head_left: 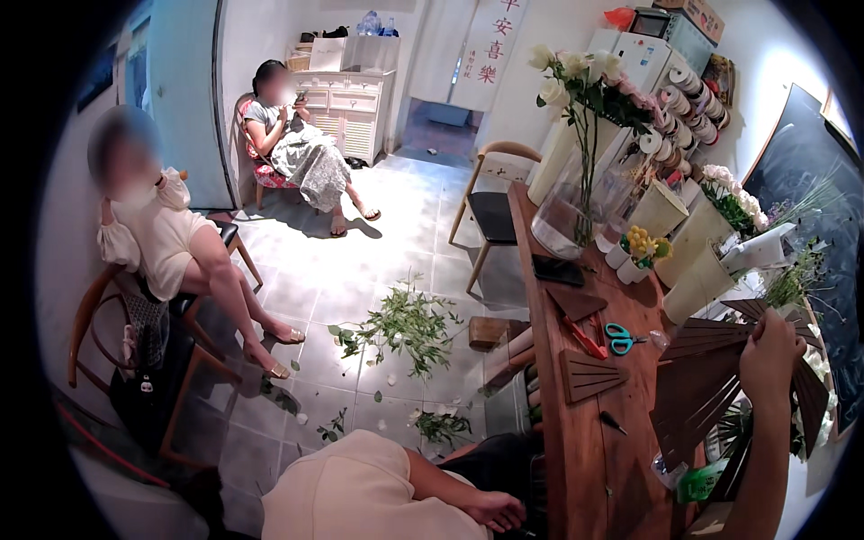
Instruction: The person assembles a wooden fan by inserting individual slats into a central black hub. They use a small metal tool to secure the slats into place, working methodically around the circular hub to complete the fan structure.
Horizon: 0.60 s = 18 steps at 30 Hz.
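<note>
At the right, my right hand (771, 349) is raised over the wooden table, its fingers closed on the upper edge of a brown slotted panel (691, 407). The panel looks thin and stiff, with long narrow slits, and more slotted sections spread fan-like behind the hand. My left hand (499, 510) rests low beside the table edge, over dark cloth, its fingers loosely extended with nothing visible in them. Nearest on the tabletop are a smaller slotted brown piece (591, 375), teal-handled scissors (621, 338), red-handled pruning shears (585, 337) and a small dark pointed tool (614, 422).
A glass vase (576, 202) of white roses stands at the table's far end, near a black phone (557, 269) and flower buckets (697, 286). Cut greenery (405, 328) litters the floor. Two people sit on chairs at the left and back. A wooden chair (493, 216) stands beyond the table.
</note>
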Each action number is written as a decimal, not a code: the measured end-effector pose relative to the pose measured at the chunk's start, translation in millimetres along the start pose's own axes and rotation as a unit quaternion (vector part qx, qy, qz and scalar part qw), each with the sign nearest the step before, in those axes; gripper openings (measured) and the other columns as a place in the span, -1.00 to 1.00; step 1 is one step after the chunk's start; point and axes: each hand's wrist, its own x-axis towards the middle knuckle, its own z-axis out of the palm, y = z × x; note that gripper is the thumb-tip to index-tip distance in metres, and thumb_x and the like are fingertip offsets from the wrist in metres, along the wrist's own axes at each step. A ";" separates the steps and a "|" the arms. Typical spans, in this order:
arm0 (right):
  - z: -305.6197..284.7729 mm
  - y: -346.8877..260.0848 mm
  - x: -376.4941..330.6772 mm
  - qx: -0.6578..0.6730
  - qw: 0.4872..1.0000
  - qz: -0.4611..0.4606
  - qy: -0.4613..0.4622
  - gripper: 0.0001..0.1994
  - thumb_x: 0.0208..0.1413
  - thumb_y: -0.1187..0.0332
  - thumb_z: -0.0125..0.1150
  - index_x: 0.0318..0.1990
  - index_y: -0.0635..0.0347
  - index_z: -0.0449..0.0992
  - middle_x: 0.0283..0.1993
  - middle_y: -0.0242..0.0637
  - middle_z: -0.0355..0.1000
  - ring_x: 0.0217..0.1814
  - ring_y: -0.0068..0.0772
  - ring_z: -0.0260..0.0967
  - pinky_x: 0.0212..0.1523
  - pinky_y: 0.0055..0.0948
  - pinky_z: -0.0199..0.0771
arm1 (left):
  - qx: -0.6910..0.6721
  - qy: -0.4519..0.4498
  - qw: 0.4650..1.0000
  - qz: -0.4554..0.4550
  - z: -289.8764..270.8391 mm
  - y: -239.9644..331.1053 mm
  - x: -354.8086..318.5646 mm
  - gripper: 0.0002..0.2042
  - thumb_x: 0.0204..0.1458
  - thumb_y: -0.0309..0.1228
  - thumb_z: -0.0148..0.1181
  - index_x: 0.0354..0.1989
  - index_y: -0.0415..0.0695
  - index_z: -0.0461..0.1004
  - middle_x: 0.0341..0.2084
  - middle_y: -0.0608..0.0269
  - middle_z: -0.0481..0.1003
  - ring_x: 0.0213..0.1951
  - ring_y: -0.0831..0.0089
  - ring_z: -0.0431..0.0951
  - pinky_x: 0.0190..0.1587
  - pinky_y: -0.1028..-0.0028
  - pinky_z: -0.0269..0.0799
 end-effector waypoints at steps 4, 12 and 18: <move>-1.1 -3.8 15.4 -0.012 1.000 0.006 0.005 -0.91 0.09 0.56 0.19 -0.30 0.16 0.44 -0.27 -0.16 0.43 -0.03 -0.01 0.40 0.17 -0.02 0.17 | 0.004 -0.001 1.000 -0.002 -1.9 1.7 -1.0 -0.68 0.27 -0.15 0.09 0.07 -0.03 0.54 -0.14 0.33 0.57 -0.21 0.46 0.52 -0.05 0.40 0.50; -4.8 -24.4 13.6 0.000 1.000 0.005 0.028 -0.87 0.06 0.56 0.23 -0.25 0.16 0.45 -0.26 -0.15 0.45 -0.01 0.01 0.41 0.14 -0.01 0.18 | 0.013 0.002 1.000 -0.001 -2.5 1.9 -10.8 -0.68 0.26 -0.15 0.10 0.06 -0.03 0.55 -0.15 0.33 0.58 -0.20 0.46 0.53 -0.04 0.41 0.49; -6.4 4.7 18.2 -0.030 0.999 -0.021 0.028 -0.82 0.04 0.39 0.22 -0.18 0.16 0.53 -0.21 0.01 0.53 -0.03 0.20 0.46 0.01 0.24 0.27 | 0.030 -0.008 0.999 -0.021 0.2 2.2 -2.5 -0.65 0.25 -0.15 0.15 0.11 -0.05 0.54 0.01 0.23 0.57 -0.09 0.39 0.55 0.08 0.32 0.52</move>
